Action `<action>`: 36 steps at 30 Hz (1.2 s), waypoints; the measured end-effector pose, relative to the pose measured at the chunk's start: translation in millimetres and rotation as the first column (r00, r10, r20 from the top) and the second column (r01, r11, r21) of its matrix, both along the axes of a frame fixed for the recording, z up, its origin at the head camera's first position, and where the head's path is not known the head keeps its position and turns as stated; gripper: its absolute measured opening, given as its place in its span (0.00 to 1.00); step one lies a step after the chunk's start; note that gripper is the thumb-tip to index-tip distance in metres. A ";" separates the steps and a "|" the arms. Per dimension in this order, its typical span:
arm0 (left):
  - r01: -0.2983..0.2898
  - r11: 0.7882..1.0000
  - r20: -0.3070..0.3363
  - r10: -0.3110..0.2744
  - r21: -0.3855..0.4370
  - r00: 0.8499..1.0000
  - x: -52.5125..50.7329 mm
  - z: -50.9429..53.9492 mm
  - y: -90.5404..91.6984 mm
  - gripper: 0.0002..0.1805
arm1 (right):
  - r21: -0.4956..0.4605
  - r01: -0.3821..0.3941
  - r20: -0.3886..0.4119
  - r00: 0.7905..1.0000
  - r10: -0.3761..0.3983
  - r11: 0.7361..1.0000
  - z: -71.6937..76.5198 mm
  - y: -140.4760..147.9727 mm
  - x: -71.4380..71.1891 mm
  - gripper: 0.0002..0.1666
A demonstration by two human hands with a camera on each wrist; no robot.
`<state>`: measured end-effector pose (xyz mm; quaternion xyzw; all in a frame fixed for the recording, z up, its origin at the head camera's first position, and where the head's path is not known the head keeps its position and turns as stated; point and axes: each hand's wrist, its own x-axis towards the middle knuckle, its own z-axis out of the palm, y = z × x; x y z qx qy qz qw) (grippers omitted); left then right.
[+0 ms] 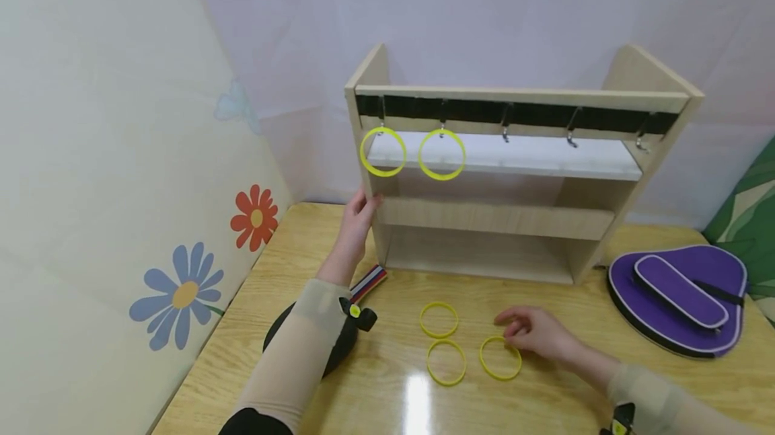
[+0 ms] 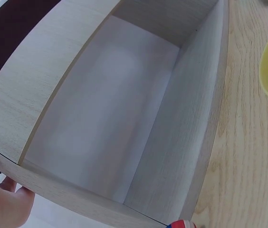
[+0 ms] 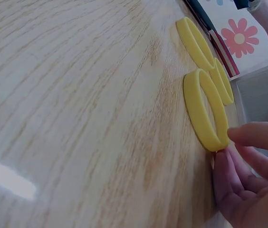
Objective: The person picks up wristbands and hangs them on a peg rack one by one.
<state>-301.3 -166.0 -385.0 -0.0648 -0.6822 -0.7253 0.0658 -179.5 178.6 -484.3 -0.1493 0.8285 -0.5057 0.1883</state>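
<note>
Broadly, the wood-grained surface carries everything, its level top giving the loose pieces a place to lie without rolling off. Standing upright near its far edge, the wooden rack faces the person, so its row of hooks is within easy reach. Right of it lies the purple case, well apart from the hands, probably set aside to leave room. Over on the left, partly hidden under the forearm, is the dark paddle, its striped handle pointing towards the rack's foot.

Next, the left hand lays its fingers against the rack's left side panel, seemingly to keep the frame from shifting; whether they close round the panel's edge I cannot tell. Low over the surface, the right hand has thumb and finger together on the rim of the right ring, a light pinch that suits so thin a band. Just beside it, the far ring and the near ring lie flat, one beyond the other.

Finally, the first hung ring and second hung ring dangle from the two leftmost hooks, whose upturned ends stop them slipping off
</note>
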 end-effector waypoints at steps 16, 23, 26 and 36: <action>0.002 1.000 0.005 -0.002 -0.013 1.000 0.2 0.1 -1.1 0.28 | 0.091 0.014 -0.052 0.999 -0.009 0.996 5.0 -4.6 2.8 0.18; 0.019 0.999 0.008 -0.019 -0.028 1.000 0.9 -0.4 -2.0 0.29 | 0.063 0.041 -0.015 0.999 -0.040 0.997 5.8 -2.3 2.5 0.17; 0.018 0.999 0.008 -0.018 -0.029 1.000 1.2 -0.7 -2.1 0.29 | 0.054 0.062 0.002 0.998 -0.062 0.997 6.8 -1.0 2.6 0.17; 0.004 1.000 0.006 -0.004 -0.025 1.000 1.2 -0.3 -1.5 0.29 | 0.026 0.128 0.018 0.992 -0.129 0.991 11.2 3.6 -0.2 0.20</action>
